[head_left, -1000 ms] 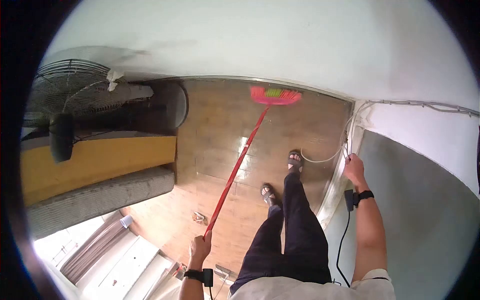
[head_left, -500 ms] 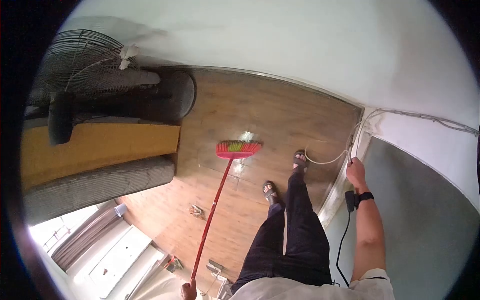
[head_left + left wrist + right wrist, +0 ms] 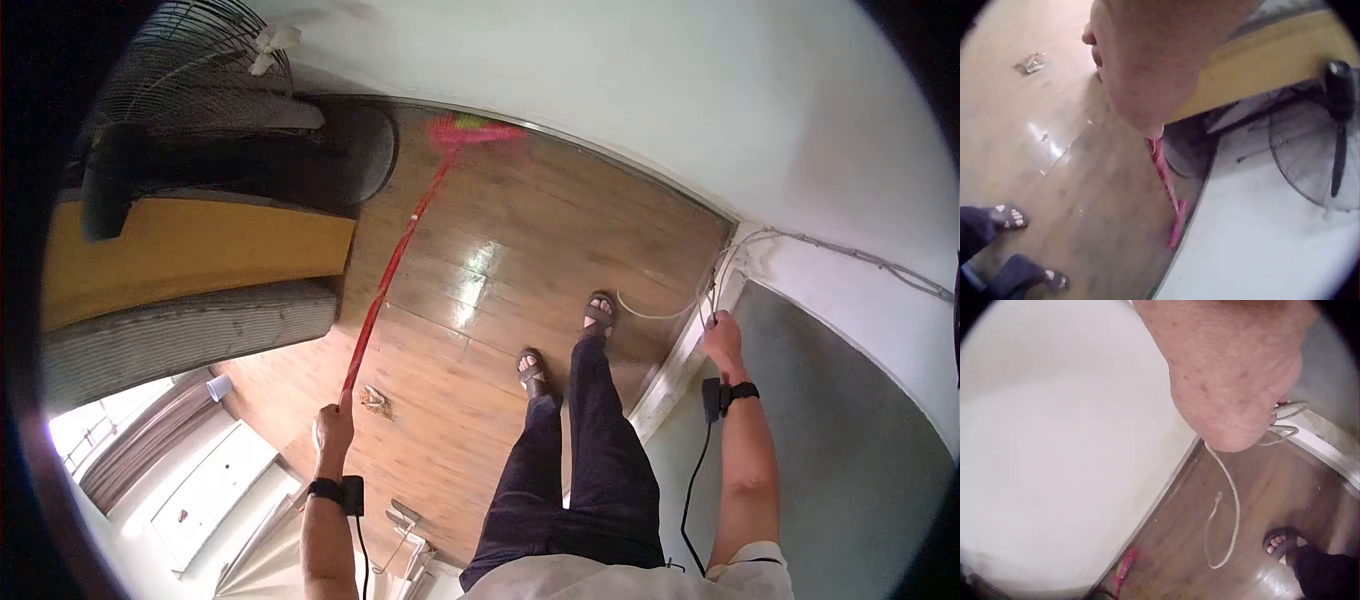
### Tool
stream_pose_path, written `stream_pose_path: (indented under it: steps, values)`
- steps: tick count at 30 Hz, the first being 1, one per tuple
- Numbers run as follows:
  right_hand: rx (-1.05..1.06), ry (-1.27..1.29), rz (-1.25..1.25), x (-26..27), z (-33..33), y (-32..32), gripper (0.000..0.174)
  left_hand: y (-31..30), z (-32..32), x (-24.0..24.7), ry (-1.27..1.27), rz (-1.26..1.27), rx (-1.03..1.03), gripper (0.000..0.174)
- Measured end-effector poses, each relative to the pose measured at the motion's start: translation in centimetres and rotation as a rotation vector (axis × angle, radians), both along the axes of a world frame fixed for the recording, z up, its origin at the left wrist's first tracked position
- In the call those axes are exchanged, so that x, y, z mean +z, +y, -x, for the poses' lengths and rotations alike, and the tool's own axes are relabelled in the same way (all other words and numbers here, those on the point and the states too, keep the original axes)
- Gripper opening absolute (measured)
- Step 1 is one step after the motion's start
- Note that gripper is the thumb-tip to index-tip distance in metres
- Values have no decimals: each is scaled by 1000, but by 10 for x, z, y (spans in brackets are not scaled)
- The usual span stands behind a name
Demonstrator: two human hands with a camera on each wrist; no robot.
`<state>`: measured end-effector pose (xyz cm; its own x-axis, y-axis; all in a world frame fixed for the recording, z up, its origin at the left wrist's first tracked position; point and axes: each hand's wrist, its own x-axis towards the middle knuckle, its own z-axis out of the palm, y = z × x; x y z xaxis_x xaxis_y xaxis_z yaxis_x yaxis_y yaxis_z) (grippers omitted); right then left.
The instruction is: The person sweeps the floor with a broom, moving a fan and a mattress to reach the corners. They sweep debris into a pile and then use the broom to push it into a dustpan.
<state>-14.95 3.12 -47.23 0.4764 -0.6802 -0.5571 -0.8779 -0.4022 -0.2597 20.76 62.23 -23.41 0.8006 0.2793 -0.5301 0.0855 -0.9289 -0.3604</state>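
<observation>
A: What is the grip?
B: The left hand (image 3: 333,430) is closed round the broom handle (image 3: 380,297), no gap showing. The right hand (image 3: 723,340) is curled on a pale cable (image 3: 1237,500); its fingertips are mostly hidden, so tightness cannot be told.

A: How should each work?
B: In my judgement, the left fingers (image 3: 343,404) need firm hold for even sweeping strokes; the right fingers (image 3: 714,323) should lift the cable away from the sandals (image 3: 600,315). The handle is slender, straight, red and streaked; the cable is thin and supple, looping below the right fingers.

A: What lies farther out?
B: A crumpled scrap (image 3: 373,400) rests on the floor (image 3: 580,230), below the left fingers. The floor is glossy and plank-patterned, so light pressure should suffice.

A: And the far end?
B: The broom head (image 3: 475,133), pink with a yellow-green patch, blurred, is well beyond the left fingers, at the foot of a smooth white wall (image 3: 620,70). Set it square to that edge, then draw it toward the left fingers. Avoid the round, dark fan base (image 3: 372,152) beside it.
</observation>
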Motion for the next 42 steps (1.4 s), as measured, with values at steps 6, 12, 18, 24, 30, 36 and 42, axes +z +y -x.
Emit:
stream_pose_path:
  steps: [6, 12, 18, 24, 30, 36, 42]
  values:
    - [20, 52, 16, -14, 6, 6, 17, 16, 46, -14, 88, 95, -130, 63]
    - [37, 76, -7, -4, 3, 18, 20, 23, 111, 27, 254, -25, -22, 64]
    - [47, 83, 55, -8, 4, 12, 25, 130, 211, 97, 367, -158, 113, 62]
    - [-356, -128, -191, -81, 9, 7, 24, 233, 293, 173, 445, -202, 114, 73]
    - [-579, -92, -428, -50, -100, -13, 19, 299, 359, 220, 231, -26, 159, 55]
    - [-596, -673, -471, -23, -173, -3, 16, 278, 349, 214, 187, 2, 136, 31]
    - [-426, -231, -1049, 44, -142, 160, 23, 162, 275, 148, 216, 60, 56, 51]
